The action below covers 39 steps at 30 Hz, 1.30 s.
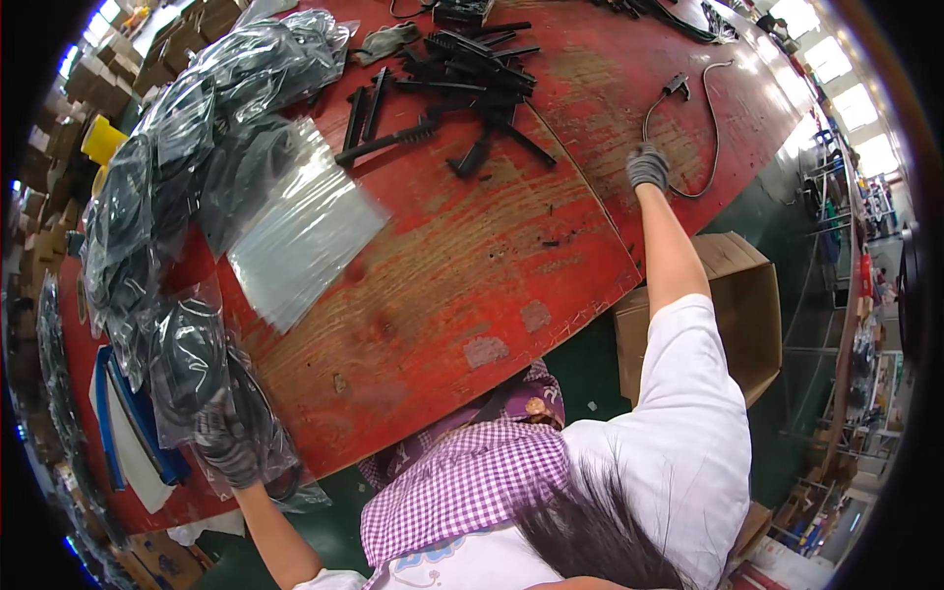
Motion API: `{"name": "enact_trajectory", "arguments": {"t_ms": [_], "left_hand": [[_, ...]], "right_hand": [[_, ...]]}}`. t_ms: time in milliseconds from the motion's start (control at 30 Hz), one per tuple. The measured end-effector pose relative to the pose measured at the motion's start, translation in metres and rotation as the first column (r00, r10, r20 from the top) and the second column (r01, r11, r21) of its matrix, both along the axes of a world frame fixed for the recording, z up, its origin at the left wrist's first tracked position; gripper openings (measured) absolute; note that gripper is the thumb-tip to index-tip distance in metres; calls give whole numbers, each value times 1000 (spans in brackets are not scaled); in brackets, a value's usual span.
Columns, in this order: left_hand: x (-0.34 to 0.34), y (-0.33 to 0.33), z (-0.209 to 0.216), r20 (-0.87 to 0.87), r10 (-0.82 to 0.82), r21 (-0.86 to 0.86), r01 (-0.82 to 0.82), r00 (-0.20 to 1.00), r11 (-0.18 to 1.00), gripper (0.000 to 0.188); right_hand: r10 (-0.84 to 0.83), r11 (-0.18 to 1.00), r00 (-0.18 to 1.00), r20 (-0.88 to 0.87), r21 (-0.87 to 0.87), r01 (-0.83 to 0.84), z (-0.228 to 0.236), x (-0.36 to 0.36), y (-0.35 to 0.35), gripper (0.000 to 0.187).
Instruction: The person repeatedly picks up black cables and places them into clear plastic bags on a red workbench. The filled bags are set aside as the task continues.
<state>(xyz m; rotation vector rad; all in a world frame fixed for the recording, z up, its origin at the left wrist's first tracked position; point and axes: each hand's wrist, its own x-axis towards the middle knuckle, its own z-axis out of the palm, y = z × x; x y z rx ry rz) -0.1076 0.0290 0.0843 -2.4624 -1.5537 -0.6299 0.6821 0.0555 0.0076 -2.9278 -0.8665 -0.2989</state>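
Observation:
My right hand (649, 169), in a grey striped glove, is closed at the right side of the red table (442, 324). A thin dark cable (710, 138) with a black plug (677, 86) runs in a loop to it, and the fingers seem wrapped round that cable. At the lower left, my left hand (228, 444), gloved alike, grips the lower end of a clear plastic bag (189, 344) with a coiled black cable inside. Its fingertips are partly hidden against the bag. Flat, empty clear bags (305, 236) lie fanned out beyond it.
Bagged black cables (187, 118) are heaped along the left edge. Black plastic parts (472, 79) lie piled at the far middle, near a grey cloth (386, 41). Left of my left hand is a blue and white tray-like piece (138, 433). An open cardboard box (733, 315) stands below the table's right edge.

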Motion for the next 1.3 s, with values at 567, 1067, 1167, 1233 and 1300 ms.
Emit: {"name": "enact_trajectory", "arguments": {"t_ms": [567, 1067, 1167, 1233, 1300], "left_hand": [[17, 6, 49, -48, 184, -51, -186, 982, 981, 15], [206, 53, 88, 240, -380, 123, 361, 893, 925, 13], [226, 51, 101, 460, -394, 50, 420, 795, 906, 14], [230, 51, 116, 534, -399, 58, 439, 746, 897, 20], [246, 53, 132, 630, -466, 90, 539, 621, 838, 33]], "right_hand": [[397, 916, -96, -913, 400, -15, 73, 4, -23, 26], [823, 540, 181, -538, 840, 41, 189, -138, -11, 25], [940, 332, -7, -342, 917, -220, 248, -148, -16, 23], [937, 324, 37, -346, 828, -458, 290, -193, -36, 24], [983, 111, -61, -173, 825, -554, 323, -225, -65, 26]]}}
